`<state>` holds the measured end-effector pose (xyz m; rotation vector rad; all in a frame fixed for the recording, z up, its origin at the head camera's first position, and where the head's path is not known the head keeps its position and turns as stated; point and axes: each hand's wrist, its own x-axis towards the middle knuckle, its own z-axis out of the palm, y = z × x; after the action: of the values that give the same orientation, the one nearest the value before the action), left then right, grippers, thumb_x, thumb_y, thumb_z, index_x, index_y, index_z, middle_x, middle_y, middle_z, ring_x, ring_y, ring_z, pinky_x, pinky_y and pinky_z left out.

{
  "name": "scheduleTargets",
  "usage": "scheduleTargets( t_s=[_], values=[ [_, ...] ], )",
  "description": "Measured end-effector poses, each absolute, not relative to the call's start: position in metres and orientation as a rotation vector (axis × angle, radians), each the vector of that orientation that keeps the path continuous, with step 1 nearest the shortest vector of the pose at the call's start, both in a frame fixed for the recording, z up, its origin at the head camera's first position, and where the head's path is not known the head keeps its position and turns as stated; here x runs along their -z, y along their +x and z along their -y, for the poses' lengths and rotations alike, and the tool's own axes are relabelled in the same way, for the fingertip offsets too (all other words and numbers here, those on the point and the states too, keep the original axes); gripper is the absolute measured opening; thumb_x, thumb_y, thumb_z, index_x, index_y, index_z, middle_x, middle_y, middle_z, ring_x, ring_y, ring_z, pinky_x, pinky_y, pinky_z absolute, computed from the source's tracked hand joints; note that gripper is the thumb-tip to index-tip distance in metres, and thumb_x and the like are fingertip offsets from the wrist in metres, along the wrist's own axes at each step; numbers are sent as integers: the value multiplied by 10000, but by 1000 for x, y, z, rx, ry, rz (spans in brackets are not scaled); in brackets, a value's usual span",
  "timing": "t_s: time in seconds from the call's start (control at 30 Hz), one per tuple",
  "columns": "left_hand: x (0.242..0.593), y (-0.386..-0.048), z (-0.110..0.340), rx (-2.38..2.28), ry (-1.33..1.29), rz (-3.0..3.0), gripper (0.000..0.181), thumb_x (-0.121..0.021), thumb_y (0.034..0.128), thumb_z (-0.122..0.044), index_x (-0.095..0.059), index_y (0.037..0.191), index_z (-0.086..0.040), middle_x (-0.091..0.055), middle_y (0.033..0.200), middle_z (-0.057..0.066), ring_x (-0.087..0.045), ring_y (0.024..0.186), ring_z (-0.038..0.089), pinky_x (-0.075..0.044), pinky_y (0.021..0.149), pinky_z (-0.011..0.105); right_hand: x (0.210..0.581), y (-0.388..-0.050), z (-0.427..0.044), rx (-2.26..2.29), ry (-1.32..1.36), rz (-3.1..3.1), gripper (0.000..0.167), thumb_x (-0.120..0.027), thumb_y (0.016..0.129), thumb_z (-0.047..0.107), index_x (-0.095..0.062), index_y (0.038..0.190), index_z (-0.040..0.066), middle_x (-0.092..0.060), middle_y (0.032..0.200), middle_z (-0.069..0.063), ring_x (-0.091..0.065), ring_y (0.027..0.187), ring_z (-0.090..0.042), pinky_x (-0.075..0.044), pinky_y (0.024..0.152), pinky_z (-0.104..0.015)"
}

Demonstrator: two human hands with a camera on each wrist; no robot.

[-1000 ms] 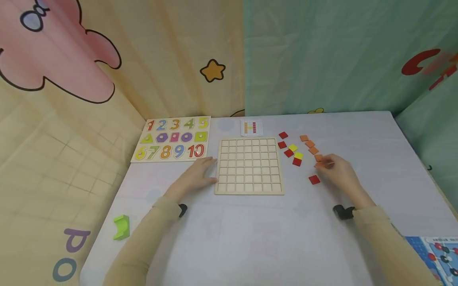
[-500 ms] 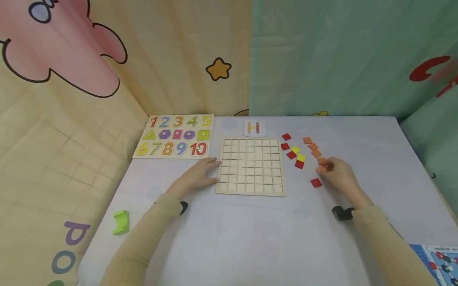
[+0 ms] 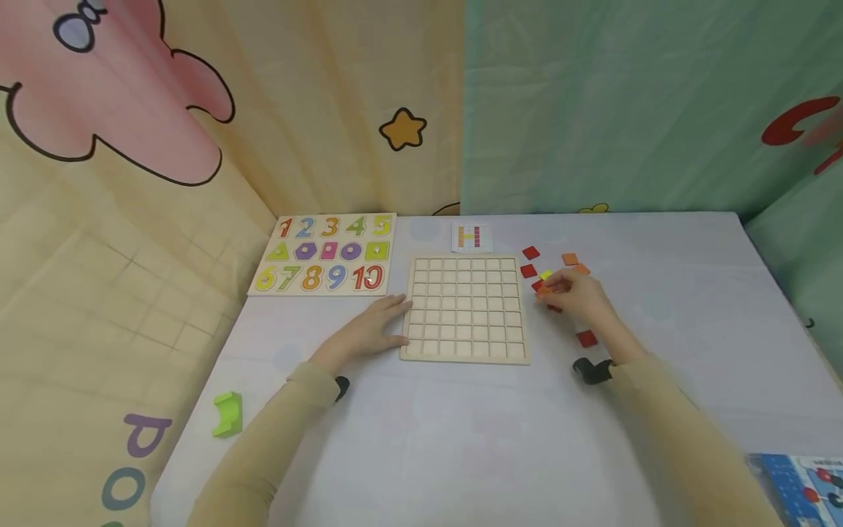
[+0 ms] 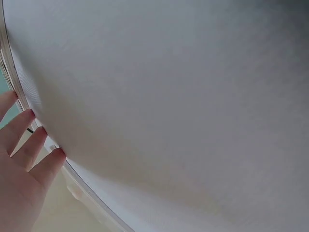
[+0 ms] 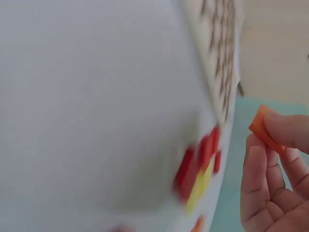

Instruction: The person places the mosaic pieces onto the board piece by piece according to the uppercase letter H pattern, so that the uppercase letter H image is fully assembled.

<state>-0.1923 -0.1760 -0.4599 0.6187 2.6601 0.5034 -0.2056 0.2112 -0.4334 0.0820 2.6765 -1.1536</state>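
Observation:
My right hand (image 3: 582,296) pinches an orange square tile (image 5: 263,129) between thumb and fingertips. It hangs above the loose tiles, to the right of a wooden grid board (image 3: 464,304). Below and around it lie red tiles (image 3: 530,252), a yellow tile (image 3: 546,274) and orange tiles (image 3: 570,259), some of them hidden by the hand. My left hand (image 3: 365,329) touches the board's left edge, its fingers spread and fairly straight. In the left wrist view, the left hand's fingertips (image 4: 58,152) appear at the lower left.
A small pattern card (image 3: 470,236) lies behind the board. A number-and-shape puzzle (image 3: 323,255) is at the back left, and a green curved block (image 3: 227,414) near the left sleeve. One red tile (image 3: 587,338) lies nearer the front. A blue booklet (image 3: 803,487) shows at the front right.
My right hand has taken an orange tile from the right-hand row and carried it left, towards the board. My left hand stays at the board's edge.

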Motion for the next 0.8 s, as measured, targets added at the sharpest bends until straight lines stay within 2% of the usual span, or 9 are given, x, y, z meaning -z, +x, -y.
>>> scheduleTargets(
  t_s=[0.2,0.4,0.6,0.8],
  values=[
    [459,-195,180,-520,622,-2666,784,-711,891,-376,-345,1535,-119,-228,1634,129,-164,1516,370,-176,1237,514,431,-238,-146,1313,-73,-2618,319,-733,895,234,-641,1115,22,-670,1087,-169,-618,977,-268,-503,758,-240],
    [462,-192,179,-544,577,-2655,783,-718,889,-371,-344,1540,-148,-228,1640,95,-153,1525,345,-194,1237,501,444,-262,-88,1362,-115,-2562,281,-731,899,253,-667,1095,61,-692,1069,-135,-610,940,-243,-511,783,-296],
    [463,-192,176,-537,555,-2636,785,-708,895,-389,-324,1551,-188,-209,1651,41,-137,1536,291,-195,1244,470,452,-274,-60,1347,-167,-2588,199,-688,926,155,-695,1093,47,-710,1103,-142,-640,1044,-274,-527,928,-382],
    [464,-189,177,-551,547,-2643,786,-712,892,-387,-325,1551,-202,-209,1653,18,-131,1541,254,-194,1248,454,459,-281,-49,1319,-204,-2628,182,-698,921,166,-702,1055,43,-702,1074,-134,-635,1014,-271,-531,924,-388]
  ],
)
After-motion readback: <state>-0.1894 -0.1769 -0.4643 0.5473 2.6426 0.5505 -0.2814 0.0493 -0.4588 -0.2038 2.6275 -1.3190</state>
